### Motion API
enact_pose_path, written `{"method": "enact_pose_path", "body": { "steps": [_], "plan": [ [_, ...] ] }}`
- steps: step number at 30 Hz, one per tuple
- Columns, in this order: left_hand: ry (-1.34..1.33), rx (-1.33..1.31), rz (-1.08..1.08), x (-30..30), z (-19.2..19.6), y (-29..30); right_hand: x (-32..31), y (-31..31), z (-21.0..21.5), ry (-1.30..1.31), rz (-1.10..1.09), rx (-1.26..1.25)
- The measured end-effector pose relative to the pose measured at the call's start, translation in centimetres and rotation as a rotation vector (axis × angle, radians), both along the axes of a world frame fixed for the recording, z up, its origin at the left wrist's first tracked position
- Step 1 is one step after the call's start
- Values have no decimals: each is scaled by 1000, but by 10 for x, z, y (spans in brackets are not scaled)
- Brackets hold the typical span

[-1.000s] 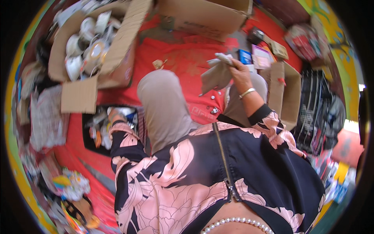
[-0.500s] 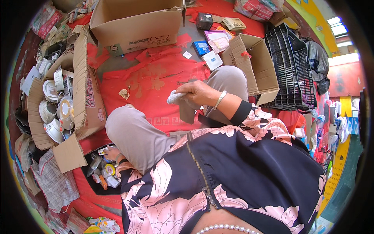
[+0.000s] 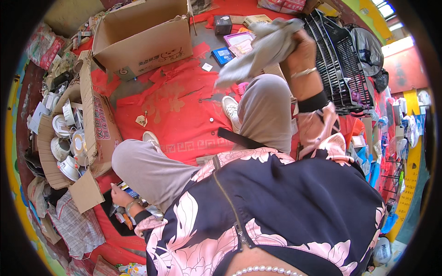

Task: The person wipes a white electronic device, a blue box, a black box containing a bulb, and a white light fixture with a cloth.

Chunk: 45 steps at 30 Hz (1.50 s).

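Observation:
My right hand point(image 3: 301, 53) is raised at the upper right, closed on a grey cloth point(image 3: 260, 53) that swings out leftward, blurred by motion. Down at the lower left, my left hand point(image 3: 120, 195) is by the rim of a black tray point(image 3: 120, 228), its fingers pressed together. What they hold, if anything, I cannot make out. Small packaged items point(image 3: 130, 192) lie in the tray, partly behind the hand and my left knee.
On the left stands an open carton point(image 3: 105, 122) with white round fittings point(image 3: 69, 168). A large open carton point(image 3: 152, 55) is ahead. Boxes point(image 3: 223, 56) and black plastic crates point(image 3: 338, 60) sit to the right. Red sheeting point(image 3: 184, 106) covers the floor.
My right hand has lifted up and to the right, and the cloth has spread out from a bunched shape. My left hand has shifted left and down over the tray.

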<state>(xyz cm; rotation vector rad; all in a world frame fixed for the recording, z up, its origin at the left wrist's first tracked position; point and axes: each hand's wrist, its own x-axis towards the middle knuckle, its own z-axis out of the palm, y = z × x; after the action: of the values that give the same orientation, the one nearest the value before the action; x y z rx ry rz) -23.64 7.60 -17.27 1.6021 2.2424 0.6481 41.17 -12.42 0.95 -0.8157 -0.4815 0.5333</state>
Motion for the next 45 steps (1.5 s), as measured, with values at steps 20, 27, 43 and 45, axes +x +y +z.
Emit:
{"method": "enact_pose_path", "body": {
  "steps": [20, 27, 43, 45],
  "plan": [
    [-276, 361, -1093, 252, 162, 12, 59, 61, -321, -725, 557, -1779],
    [-195, 157, -966, 264, 129, 44, 108, 56, -462, 660, -301, -1065],
    [-138, -23, -906, 286, 115, 53, 149, 93, -521, 856, -173, -787],
    [-136, -26, -938, 286, 112, 61, 151, 95, -518, 847, -169, -801]
  ]
}}
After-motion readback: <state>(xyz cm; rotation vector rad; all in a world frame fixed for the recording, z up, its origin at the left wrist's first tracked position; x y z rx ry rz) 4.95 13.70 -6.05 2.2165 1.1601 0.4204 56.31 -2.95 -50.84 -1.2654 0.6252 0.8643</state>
